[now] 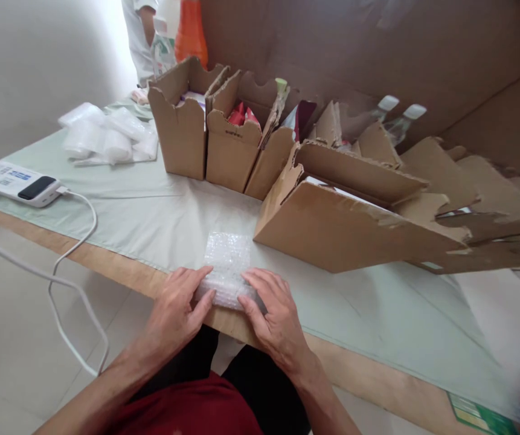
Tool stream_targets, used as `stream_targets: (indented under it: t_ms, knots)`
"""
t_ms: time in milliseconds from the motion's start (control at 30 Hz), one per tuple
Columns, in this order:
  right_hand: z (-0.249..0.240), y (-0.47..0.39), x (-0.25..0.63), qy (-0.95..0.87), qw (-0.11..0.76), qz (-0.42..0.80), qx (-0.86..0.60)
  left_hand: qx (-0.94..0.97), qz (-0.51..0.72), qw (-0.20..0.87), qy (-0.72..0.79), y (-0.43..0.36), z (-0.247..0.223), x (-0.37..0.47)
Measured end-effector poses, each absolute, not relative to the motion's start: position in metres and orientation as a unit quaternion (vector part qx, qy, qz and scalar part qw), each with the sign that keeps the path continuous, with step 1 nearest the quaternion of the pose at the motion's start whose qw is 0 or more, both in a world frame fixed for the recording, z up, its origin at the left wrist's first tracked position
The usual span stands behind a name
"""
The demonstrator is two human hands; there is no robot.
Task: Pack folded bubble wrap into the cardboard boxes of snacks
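Observation:
A sheet of bubble wrap (227, 251) lies at the table's front edge, its near part rolled or folded into a thick bundle. My left hand (182, 301) grips the left end of that bundle between thumb and fingers. At the right end, my right hand (271, 307) does the same, thumb in front and fingers behind. The far part of the wrap lies flat on the pale green cloth. Whether anything is inside the bundle cannot be made out.
Open cardboard boxes (232, 151) holding packets line the back and right. Folded clear plastic wrap (105, 136) is piled at the back left. A white power bank (17, 183) with a white cable (90, 226) sits at the left edge. Bottles (191, 33) and a person (138, 36) are behind.

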State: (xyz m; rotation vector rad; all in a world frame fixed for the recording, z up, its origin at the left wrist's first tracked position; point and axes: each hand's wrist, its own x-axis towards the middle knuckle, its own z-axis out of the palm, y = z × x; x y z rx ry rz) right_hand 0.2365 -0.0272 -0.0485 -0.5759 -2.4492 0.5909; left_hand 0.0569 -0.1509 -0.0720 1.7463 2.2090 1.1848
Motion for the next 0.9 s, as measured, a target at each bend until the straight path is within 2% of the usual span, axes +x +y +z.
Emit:
stream_targets:
  t_ms: [67,133,267,333,433,500,567,733,800,900]
  knots:
    - [-0.052,-0.029,0.236,-0.918,0.29,0.166,-0.213,0.561,0.37,0.034,0.739,-0.14,-0.075,0.053]
    - [-0.055,-0.029,0.234,-0.936,0.261,0.141,-0.192,0.543,0.373,0.03,0.751,-0.133,-0.077,0.051]
    - [-0.061,-0.024,0.228,-0.938,0.245,0.162,-0.186,0.45,0.46,0.093,0.76,-0.142,-0.073,0.058]
    - [-0.061,-0.023,0.228,-0.912,0.269,0.209,-0.228,0.368,0.532,0.18,0.741,-0.155,-0.068,0.066]
    - [-0.056,-0.032,0.23,-0.862,0.273,0.3,-0.304,0.212,0.635,0.374,0.642,-0.169,-0.058,0.082]
    - [-0.049,-0.044,0.233,-0.834,0.259,0.357,-0.331,0.135,0.667,0.501,0.535,-0.169,-0.053,0.092]
    - [-0.043,-0.055,0.236,-0.83,0.251,0.379,-0.325,0.092,0.678,0.575,0.45,-0.162,-0.05,0.098]
    - [-0.035,-0.052,0.254,-0.812,0.312,0.35,-0.347,0.037,0.687,0.625,0.37,-0.15,-0.048,0.1]
    - [-0.033,-0.043,0.259,-0.762,0.314,0.432,-0.367,0.044,0.676,0.647,0.351,-0.152,-0.049,0.1]
    - [-0.033,-0.039,0.257,-0.701,0.272,0.559,-0.349,0.051,0.665,0.655,0.356,-0.155,-0.05,0.102]
